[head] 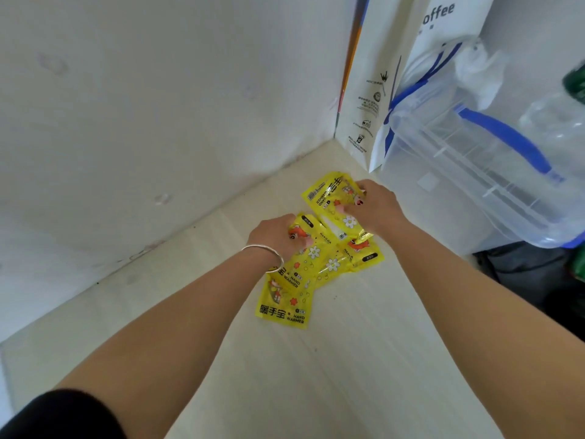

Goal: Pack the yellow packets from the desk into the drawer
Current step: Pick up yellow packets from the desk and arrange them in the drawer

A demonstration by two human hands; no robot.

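Note:
Several yellow hand-warmer packets (pixel 289 289) lie overlapping on the pale wooden desk (pixel 348 359), near its back corner. My left hand (pixel 272 236), with a silver bangle on the wrist, grips the top of one packet (pixel 304 245) in the pile. My right hand (pixel 375 205) pinches the farthest packet (pixel 326 194), whose far end is lifted off the desk. The drawer is out of view.
White walls close the desk at the left and back. A white paper bag (pixel 364 99) stands in the corner. To its right sits a clear plastic box (pixel 459 185) with blue handles, close to my right hand. Dark things lie at the far right.

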